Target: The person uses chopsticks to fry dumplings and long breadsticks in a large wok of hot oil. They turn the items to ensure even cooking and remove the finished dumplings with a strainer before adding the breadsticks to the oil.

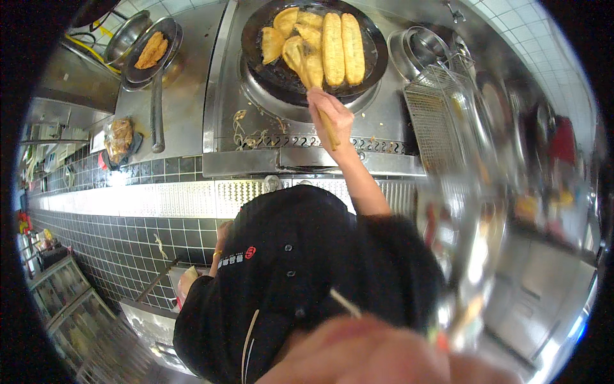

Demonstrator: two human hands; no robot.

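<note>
My right hand (332,117) grips a pair of long wooden chopsticks (330,129), whose far ends touch a golden half-moon fried pastry (292,50) in a black wok (254,79) of oil. Several more such pastries lie on the wok's left and middle. Beside them, on the right, two long fried dough sticks (334,50) float parallel to each other. My left hand (223,233) hangs low beside my dark shirt, away from the stove, with a yellow band at the wrist. It is partly hidden by the body, so its fingers do not show clearly.
To the left, a small long-handled pan (157,110) holding a fried piece (152,50) rests by a steel bowl (125,41). A bagged food item (120,139) lies near that counter's edge. Right of the wok are a wire basket (427,115) and steel pots (407,53). Scraps litter the steel stove top (288,127).
</note>
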